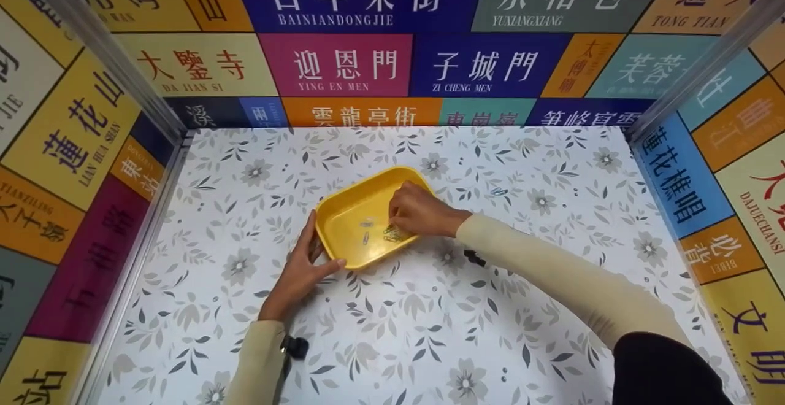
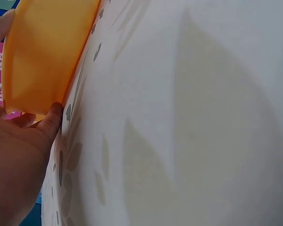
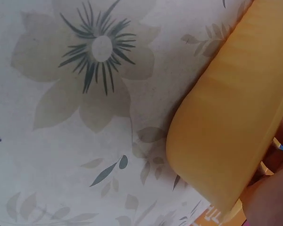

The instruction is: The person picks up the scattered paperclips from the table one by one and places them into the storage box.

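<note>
A yellow plastic tray [image 1: 343, 242] sits on the flower-patterned table, turned at a slant. My left hand [image 1: 306, 264] holds its near left corner, thumb at the front rim and fingers along the left side; the left wrist view shows the same hand [image 2: 19, 160] against the tray's outer wall [image 2: 52, 56]. Several paper clips [image 1: 366, 237] lie loose on the tray's floor. Over the tray's right end, my right hand [image 1: 420, 208] reaches in with bent fingers, just above a small cluster of clips [image 1: 391, 232]. Its fingertips are hidden, and whether they pinch a clip is unclear.
On the table to the right of the tray lies a small light-blue paper clip [image 1: 498, 192]. Printed panels [image 1: 349, 64] with Chinese lettering stand along the back and both sides, with metal posts [image 1: 693, 55] at the corners.
</note>
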`<state>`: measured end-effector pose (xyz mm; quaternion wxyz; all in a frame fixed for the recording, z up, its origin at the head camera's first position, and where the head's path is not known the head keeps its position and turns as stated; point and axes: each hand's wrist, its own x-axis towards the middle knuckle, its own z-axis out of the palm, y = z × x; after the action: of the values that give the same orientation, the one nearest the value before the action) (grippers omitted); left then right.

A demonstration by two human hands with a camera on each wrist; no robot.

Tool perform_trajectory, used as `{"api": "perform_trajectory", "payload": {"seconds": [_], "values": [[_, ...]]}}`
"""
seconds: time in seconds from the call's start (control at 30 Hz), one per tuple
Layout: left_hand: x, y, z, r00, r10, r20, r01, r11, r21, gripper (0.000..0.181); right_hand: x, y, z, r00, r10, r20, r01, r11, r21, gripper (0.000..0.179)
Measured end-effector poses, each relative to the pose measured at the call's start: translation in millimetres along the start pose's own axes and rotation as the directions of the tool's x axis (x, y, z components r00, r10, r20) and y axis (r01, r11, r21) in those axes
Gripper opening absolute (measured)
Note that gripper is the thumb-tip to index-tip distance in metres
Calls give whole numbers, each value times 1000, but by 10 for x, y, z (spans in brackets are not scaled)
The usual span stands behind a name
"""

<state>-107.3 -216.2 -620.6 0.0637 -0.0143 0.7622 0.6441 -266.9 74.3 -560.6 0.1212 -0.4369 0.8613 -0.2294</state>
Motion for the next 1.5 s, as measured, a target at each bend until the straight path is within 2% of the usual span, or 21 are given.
{"api": "perform_trajectory", "payload": {"seconds": [0.17,0.4,0.67,0.9,1.0,1.2,1.37,1.5], "values": [[5,20,6,999,-36,-4,36,999,2,125,-94,27,-96,998,47,-41,-44,996,76,11],[2,20,-12,999,-40,-1,40,999,0,125,-209,17,-227,990,8,-139,10,992,126,8],[-6,8,-9,999,-45,-8,46,999,24,125,-326,64,-331,980,76,-185,-45,985,166,7],[-6,-18,-16,1000,10,1,-10,1000,12,123,-455,129,-411,962,112,-250,-52,971,233,5],[-12,-20,-18,1000,24,11,-24,1000,10,122,-531,184,-424,953,153,-261,-78,959,274,6],[-7,-16,-9,1000,19,10,-19,1000,11,122,-691,328,-410,925,254,-282,-151,928,342,8],[-1,-8,-7,1000,-17,6,17,1000,5,125,-810,427,-376,909,295,-294,-174,910,376,10],[5,-15,-2,1000,-29,5,29,1000,5,125,-902,505,-348,892,320,-320,-193,908,371,9]]}}
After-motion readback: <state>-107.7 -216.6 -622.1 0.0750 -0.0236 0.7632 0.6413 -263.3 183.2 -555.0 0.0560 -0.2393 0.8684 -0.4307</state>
